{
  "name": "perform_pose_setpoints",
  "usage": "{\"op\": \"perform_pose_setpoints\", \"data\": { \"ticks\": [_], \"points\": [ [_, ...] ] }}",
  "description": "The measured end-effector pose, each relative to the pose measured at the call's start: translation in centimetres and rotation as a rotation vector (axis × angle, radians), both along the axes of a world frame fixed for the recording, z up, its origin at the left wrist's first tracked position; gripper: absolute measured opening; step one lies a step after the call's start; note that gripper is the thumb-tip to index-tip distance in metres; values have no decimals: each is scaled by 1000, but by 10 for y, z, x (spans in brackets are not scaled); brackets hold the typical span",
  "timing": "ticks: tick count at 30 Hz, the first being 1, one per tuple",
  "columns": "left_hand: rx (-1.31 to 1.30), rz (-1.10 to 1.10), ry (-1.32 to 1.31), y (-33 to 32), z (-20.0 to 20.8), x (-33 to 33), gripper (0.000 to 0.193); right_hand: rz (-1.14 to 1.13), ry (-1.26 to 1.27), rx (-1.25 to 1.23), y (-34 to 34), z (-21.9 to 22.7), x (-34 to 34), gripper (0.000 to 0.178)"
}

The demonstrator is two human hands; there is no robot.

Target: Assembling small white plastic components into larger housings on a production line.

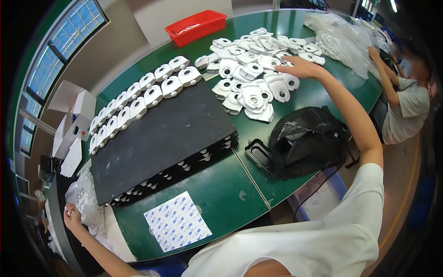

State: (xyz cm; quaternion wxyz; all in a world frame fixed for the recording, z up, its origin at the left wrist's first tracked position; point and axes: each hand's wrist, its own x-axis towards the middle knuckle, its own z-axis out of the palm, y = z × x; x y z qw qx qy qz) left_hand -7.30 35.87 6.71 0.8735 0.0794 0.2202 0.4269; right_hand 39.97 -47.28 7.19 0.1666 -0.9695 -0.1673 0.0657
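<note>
My left hand (73,218) is at the far left, its fingers closed around a few small white round pieces. Right beside it lies a clear plastic bag (85,198) full of similar white pieces. My right arm reaches far forward across the table, and my right hand (301,68) hovers at the right side of a heap of white plastic housings (254,69), each with a round hole. Its fingers stretch out apart with nothing visibly held; whether they touch a housing is unclear. Two rows of white housings (152,95) stand along the far edge of a stacked black board (161,134).
A sheet with blue print (178,221) lies near the front edge. Black mesh material (307,143) sits right of centre beside a black frame (259,154). A red bin (196,27) stands at the back. Clear plastic bags (344,44) lie near another person (406,97) at right.
</note>
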Motion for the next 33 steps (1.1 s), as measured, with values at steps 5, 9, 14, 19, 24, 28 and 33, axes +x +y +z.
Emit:
{"op": "perform_pose_setpoints", "data": {
  "ticks": [5, 9, 14, 19, 24, 28, 33],
  "points": [
    [20, -83, 2, -57, 8, -17, 15, 190, -511, -95, 103, 22, 62, 56],
    [110, -187, 11, -92, 6, -35, 14, 118, -330, -243, 201, -10, 118, 77],
    [182, -123, 97, -143, 20, -52, 15, -26, -246, -218, 248, -47, 163, 94],
    [205, -184, 83, -159, 16, -59, 15, 23, 13, -278, 245, -39, 162, 95],
    [139, -137, 121, -163, 10, -38, 15, 254, 215, -109, 213, -17, 140, 64],
    [115, -291, 52, -169, -1, -23, 16, 325, 192, -155, 190, -17, 119, 58],
    [41, -434, 1, -209, 9, -6, 22, 385, -94, 41, 165, 0, 66, 32]
  ]
}}
